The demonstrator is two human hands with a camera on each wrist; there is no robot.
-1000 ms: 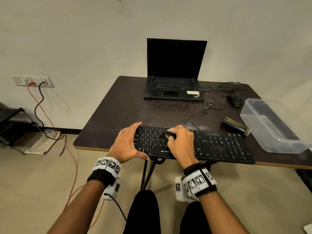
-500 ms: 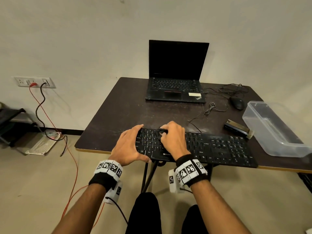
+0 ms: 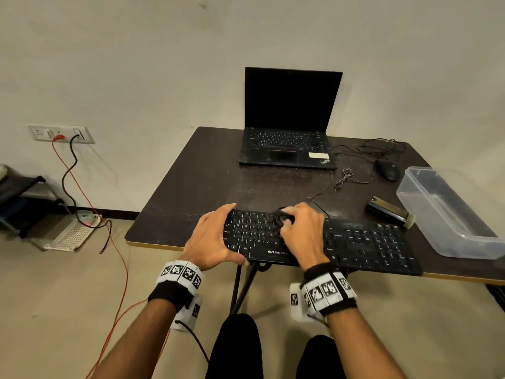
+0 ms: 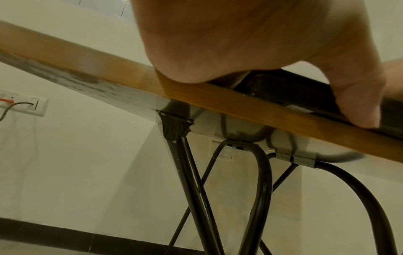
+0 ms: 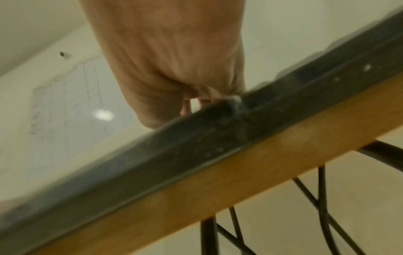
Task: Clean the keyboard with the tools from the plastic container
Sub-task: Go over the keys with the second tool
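A black keyboard point(image 3: 369, 242) lies along the front edge of the dark table point(image 3: 205, 187). My left hand point(image 3: 213, 239) grips its left end, with the thumb at the front edge and the fingers over the back. In the left wrist view the thumb point(image 4: 359, 103) presses the keyboard's front edge point(image 4: 305, 89). My right hand point(image 3: 303, 233) grips a small black tool point(image 3: 284, 218) on the upper key rows, left of centre. The hand hides most of the tool. The right wrist view is blurred and shows the palm point(image 5: 170, 60) above the keyboard edge point(image 5: 196, 143).
A clear plastic container point(image 3: 448, 214) stands at the table's right edge. A brush point(image 3: 389, 212) lies just left of it. Behind are an open laptop point(image 3: 287, 149), a mouse point(image 3: 388, 169) and loose cables. Wires run across the floor at the left.
My right hand slid the black tool a little left over the upper keys, then back to the right. The left hand kept its hold on the keyboard's end.
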